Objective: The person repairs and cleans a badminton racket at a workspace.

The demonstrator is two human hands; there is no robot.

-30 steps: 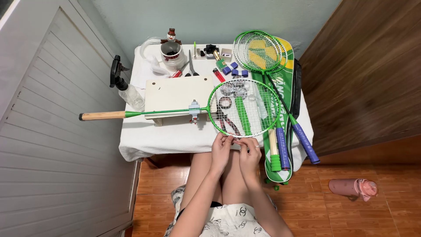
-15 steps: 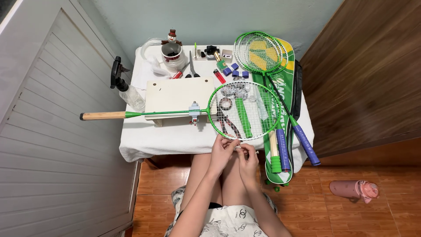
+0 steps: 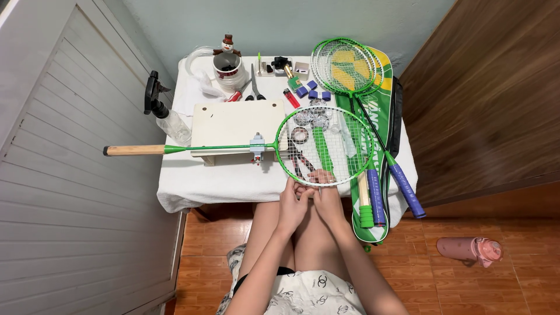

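Both my left hand (image 3: 293,205) and right hand (image 3: 325,200) pinch string at the racket (image 3: 324,146) rim's six o'clock (frame clamped at nine), where a slipped grip could slacken it.

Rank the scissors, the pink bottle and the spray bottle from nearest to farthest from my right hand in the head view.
From the right hand:
1. Scissors, straight up the table near its back edge.
2. Pink bottle, lying on the floor to the right.
3. Spray bottle, at the table's left edge.

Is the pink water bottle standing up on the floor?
No, the pink bottle lies on its side on the wooden floor, off to the right of the table.
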